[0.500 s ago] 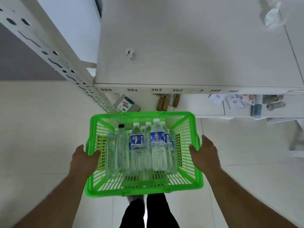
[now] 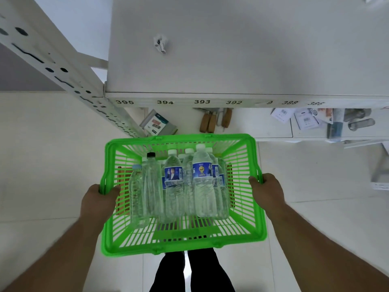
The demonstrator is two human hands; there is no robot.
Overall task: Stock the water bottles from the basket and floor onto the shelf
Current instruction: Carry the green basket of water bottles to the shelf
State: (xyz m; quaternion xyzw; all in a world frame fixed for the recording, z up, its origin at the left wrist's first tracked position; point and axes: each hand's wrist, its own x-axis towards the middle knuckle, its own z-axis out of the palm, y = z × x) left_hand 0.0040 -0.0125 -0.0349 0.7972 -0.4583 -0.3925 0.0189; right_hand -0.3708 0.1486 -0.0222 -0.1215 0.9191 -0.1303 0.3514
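Note:
I hold a bright green plastic basket (image 2: 248,228) in front of me, above the floor. My left hand (image 2: 99,202) grips its left rim and my right hand (image 2: 266,192) grips its right rim. Inside stand several clear water bottles (image 2: 202,182), some with blue labels and white caps, one with a black cap (image 2: 151,155). The white shelf (image 2: 231,49) lies just beyond the basket, its top board bare except for a small scrap (image 2: 160,44). Its front edge carries number tags 395 to 386.
A slotted white upright (image 2: 52,66) runs diagonally at the left. On the lower shelf lie a packet (image 2: 157,124), wooden-handled tools (image 2: 212,122), papers and metal parts (image 2: 357,121). Pale floor tiles surround me; my legs (image 2: 189,272) are below the basket.
The basket has come slightly nearer to the shelf's front edge and my hands have stayed on its rims.

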